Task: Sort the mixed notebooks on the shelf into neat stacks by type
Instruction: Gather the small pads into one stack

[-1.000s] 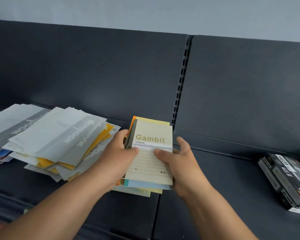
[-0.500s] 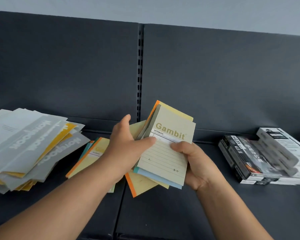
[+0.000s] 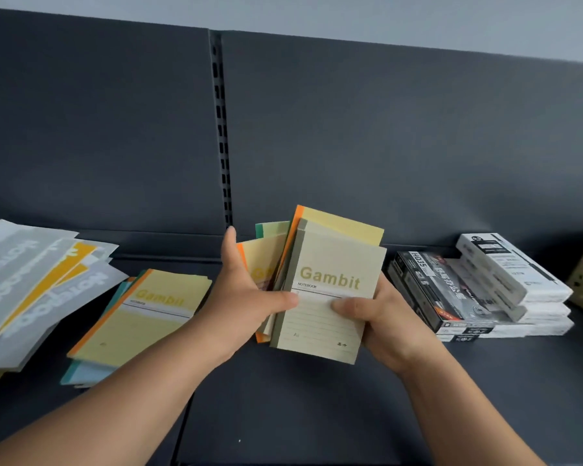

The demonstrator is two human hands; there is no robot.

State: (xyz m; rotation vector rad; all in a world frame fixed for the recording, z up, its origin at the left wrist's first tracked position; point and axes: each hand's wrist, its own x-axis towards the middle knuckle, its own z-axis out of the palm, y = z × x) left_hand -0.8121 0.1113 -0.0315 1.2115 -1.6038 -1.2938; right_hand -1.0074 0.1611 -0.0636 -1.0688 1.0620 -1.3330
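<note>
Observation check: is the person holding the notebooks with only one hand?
No, the left hand and right hand both grip the notebooks.

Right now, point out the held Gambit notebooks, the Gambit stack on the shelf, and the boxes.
held Gambit notebooks (image 3: pixel 337 260): head view, top cover.
Gambit stack on the shelf (image 3: pixel 138 327): head view, yellow cover.
boxes (image 3: pixel 441 290): head view, black lid.
</note>
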